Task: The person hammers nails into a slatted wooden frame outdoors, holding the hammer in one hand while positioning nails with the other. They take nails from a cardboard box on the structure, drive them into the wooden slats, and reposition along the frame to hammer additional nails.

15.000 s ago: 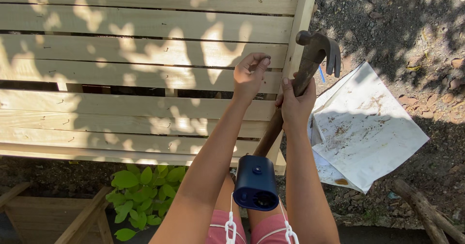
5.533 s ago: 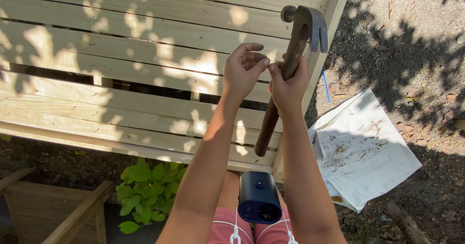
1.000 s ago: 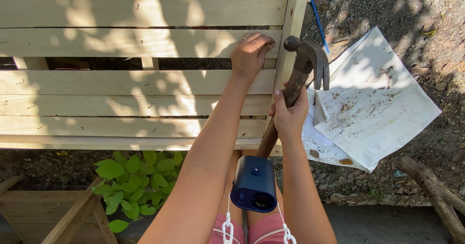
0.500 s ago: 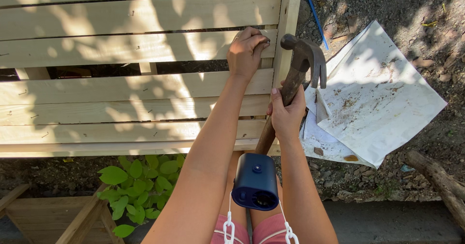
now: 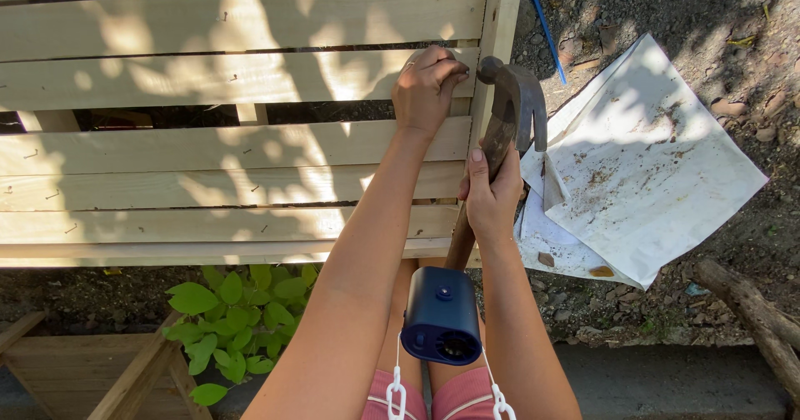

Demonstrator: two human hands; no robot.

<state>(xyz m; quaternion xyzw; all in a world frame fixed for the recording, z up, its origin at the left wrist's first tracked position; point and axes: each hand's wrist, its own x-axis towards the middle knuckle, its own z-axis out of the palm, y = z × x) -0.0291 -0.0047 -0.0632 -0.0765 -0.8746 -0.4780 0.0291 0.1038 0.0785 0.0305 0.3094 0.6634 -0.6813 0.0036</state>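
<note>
— Across the whole upper left, what stood there?

— A slatted wooden frame (image 5: 233, 137), pale boards running side to side onto an upright corner post (image 5: 497, 28). Most slats already lay in place with small nails showing along their left ends. One wide gap stayed open at nine o'clock, so by my reading the boarding was well along but not closed.

— And the ground at three o'clock?

— A crumpled white sheet (image 5: 650, 162) lay on the dirt, well apart from the boards, with a blue stick (image 5: 546, 28) at one o'clock and a rough branch (image 5: 750, 312) at four o'clock. A leafy green plant (image 5: 233, 320) grew at seven o'clock, and a dark blue fan (image 5: 440, 316) hung on cords at six.

— The hands?

— The right hand (image 5: 492, 195) was wrapped tight round the wooden handle of a claw hammer (image 5: 510, 112), head up just beside the post. The left hand (image 5: 427, 87) pinched closed against the slat's right end at twelve o'clock; I took it for holding a nail, though the nail itself was too small to see. That fastening was not yet driven.

— What differed from half a second before?

— Little. The left hand had stayed at the same slat end and the hammer head had kept level with it; the view had shifted slightly.
</note>
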